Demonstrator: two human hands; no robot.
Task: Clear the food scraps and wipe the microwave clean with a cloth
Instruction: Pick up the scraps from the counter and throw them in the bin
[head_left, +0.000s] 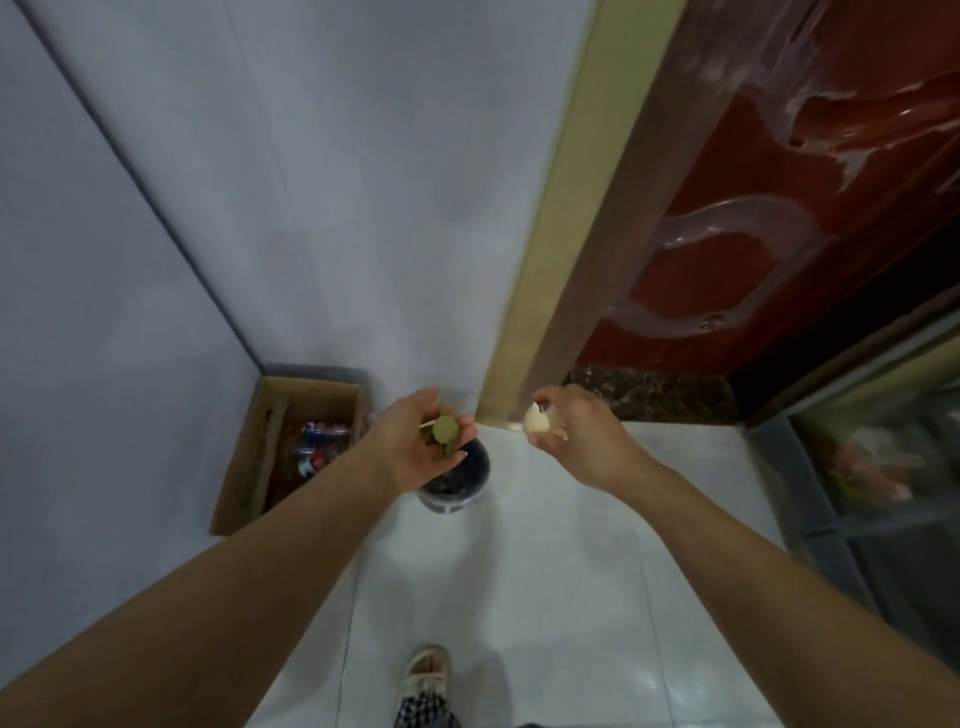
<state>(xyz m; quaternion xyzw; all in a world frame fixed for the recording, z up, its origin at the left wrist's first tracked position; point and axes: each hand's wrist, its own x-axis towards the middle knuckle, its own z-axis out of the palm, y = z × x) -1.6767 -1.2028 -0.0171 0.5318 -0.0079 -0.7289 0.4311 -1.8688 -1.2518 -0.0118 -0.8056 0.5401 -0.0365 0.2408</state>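
A small dark bin (456, 475) with dark contents stands on the floor (571, 571) near the wall. Beside it, in the corner, a cardboard box (291, 447) holds cans. Above the bin, the left hand (421, 449) grips one green scrap (444, 430); the right hand (576, 436) pinches one pale scrap (535, 420).

Green scrap (443, 429), white scrap (536, 420), red door (810, 171), checked trousers (423, 714)

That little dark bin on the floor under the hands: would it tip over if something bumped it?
Probably fairly easily. The bin looks small and narrow, standing free on smooth glossy tiles, so a nudge might slide or topple it. It seems lined with a dark bag and holds little that shows, so it is likely light.
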